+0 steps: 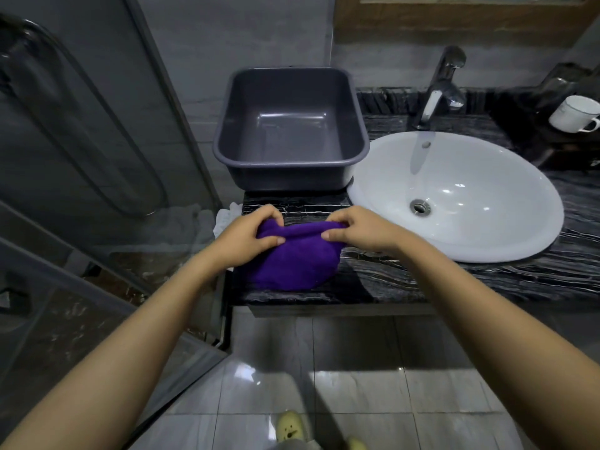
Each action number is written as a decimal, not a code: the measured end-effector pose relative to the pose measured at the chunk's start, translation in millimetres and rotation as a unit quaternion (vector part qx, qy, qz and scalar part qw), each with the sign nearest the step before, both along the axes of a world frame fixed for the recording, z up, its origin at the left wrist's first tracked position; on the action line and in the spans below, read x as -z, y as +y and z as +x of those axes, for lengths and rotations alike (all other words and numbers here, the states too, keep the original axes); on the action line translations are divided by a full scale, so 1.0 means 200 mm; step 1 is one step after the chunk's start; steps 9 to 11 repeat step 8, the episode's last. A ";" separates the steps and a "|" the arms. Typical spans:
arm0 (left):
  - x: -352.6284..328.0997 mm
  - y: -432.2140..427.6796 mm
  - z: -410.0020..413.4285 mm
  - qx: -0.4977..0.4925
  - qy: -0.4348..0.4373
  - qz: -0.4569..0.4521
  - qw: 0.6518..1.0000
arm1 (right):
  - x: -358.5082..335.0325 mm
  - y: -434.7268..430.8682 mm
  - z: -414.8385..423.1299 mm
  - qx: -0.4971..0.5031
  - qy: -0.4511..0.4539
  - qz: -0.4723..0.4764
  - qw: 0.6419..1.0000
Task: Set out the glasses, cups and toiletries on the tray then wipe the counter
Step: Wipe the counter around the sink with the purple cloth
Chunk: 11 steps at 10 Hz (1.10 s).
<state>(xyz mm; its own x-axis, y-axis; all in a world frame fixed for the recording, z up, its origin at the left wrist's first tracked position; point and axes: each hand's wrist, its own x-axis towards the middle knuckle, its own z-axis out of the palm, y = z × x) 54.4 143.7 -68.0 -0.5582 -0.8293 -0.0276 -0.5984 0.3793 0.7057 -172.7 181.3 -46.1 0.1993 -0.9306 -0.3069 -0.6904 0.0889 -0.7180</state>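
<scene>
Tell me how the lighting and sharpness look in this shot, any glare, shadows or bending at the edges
Head view: dim and bluish overall; bright glare spots on the white sink and the floor tiles. The purple cloth and both hands, left hand and right hand, are sharp. The white cup and the dark items behind it are soft. Wide-angle bending curves the glass door.

Black marble counter (406,280); grey tub (289,131) at back, purple cloth (292,264) near front edge, white sink (454,196) inset, white cup (573,113) far right
</scene>
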 end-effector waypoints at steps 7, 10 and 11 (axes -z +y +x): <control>0.29 -0.30 -0.04 -0.119 -0.178 0.116 0.970 | 0.27 -0.34 0.13 0.050 0.310 0.049 0.948; 0.13 -0.32 -0.08 -0.006 -0.300 0.127 0.945 | 0.11 -0.38 0.13 -0.051 0.374 0.150 0.914; 0.13 -0.32 -0.08 -0.006 -0.300 0.127 0.945 | 0.11 -0.38 0.13 -0.051 0.374 0.150 0.914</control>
